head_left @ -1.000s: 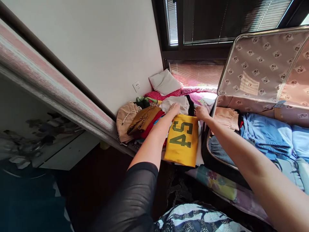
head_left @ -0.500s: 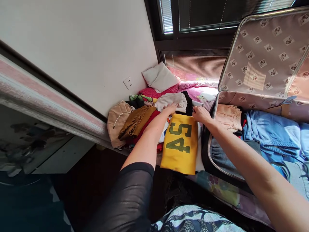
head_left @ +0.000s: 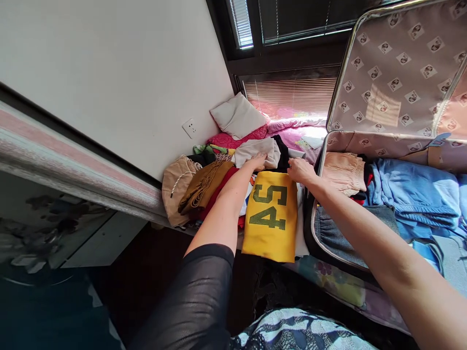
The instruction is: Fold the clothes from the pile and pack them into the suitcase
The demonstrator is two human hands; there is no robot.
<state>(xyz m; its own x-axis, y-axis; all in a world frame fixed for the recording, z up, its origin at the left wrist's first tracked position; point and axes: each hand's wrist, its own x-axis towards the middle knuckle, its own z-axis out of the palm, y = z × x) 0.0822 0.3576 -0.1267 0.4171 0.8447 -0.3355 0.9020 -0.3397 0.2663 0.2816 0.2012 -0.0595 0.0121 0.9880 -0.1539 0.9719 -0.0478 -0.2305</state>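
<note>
A folded yellow jersey (head_left: pixel 270 204) with dark green number print lies in front of me, its near end hanging over the edge. My left hand (head_left: pixel 257 162) rests beyond its far edge with fingers stretched over a crumpled pale beige garment (head_left: pixel 241 151). At the jersey's far right corner, my right hand (head_left: pixel 300 170) is closed, fingers curled and pressed together; the fingertips are partly hidden. Black cloth (head_left: pixel 281 149) lies between and behind the hands. White cloth shows under the jersey's right side.
To the right stands an open suitcase (head_left: pixel 310 228) holding blue clothes (head_left: pixel 412 189) and a peach garment (head_left: pixel 343 171). On the left are piled brown trousers (head_left: pixel 204 187) and a tan garment (head_left: pixel 175 189). A white pillow (head_left: pixel 239 116) leans by the wall, below the window blinds.
The view has shifted slightly. Both hands stay at the jersey's far edge, and the beige garment under my left hand looks a little more rumpled.
</note>
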